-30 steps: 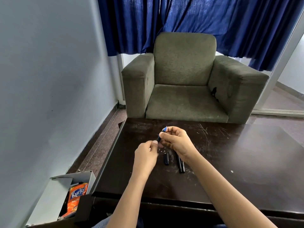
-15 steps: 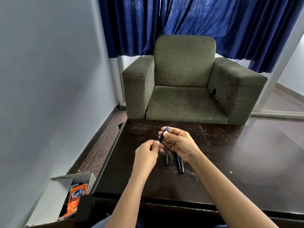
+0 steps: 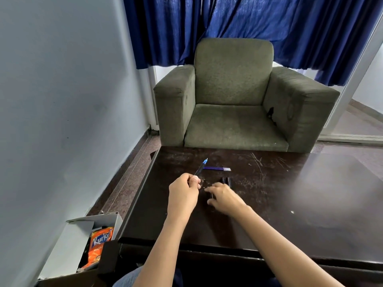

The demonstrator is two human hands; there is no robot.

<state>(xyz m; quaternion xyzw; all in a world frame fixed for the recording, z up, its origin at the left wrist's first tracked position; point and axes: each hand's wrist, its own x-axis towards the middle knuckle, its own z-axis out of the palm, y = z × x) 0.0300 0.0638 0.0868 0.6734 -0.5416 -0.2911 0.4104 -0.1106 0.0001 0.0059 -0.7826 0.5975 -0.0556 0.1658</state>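
1. Left hand (image 3: 183, 195): the fingers (image 3: 192, 180) are curled round the lower end of the pen (image 3: 200, 168) and grip it. The pen has a dark barrel and a blue tip. It is held clear of the bench, with the tip aimed toward 1 o'clock.
2. Right hand (image 3: 226, 198): palm down, low over the bench, at 3 o'clock of the left hand and just beside it. Its fingers (image 3: 213, 186) are loosely bent and spread toward 10 o'clock, and are somewhat blurred.
3. A thin dark piece (image 3: 211, 195) shows between the right thumb and forefinger. I cannot tell whether it is pinched or only lies beneath them.
4. Black pen parts (image 3: 227, 181): two short pieces lie side by side on the bench, just past the right fingertips at 12 o'clock.
5. Refill (image 3: 217, 168): it lies flat on the bench at 12 o'clock of both hands, running from 9 to 3 o'clock with its white end at 3. Its 9 o'clock end meets the pen barrel in this view.
6. Bench (image 3: 290, 204): the top is dark and scratched.
7. Surroundings: a green armchair (image 3: 232, 100) stands at 12 o'clock beyond the bench, with a blue curtain (image 3: 248, 23) behind it. On the floor at 8 o'clock is a cardboard box (image 3: 80, 226) holding an orange snack packet (image 3: 99, 247).
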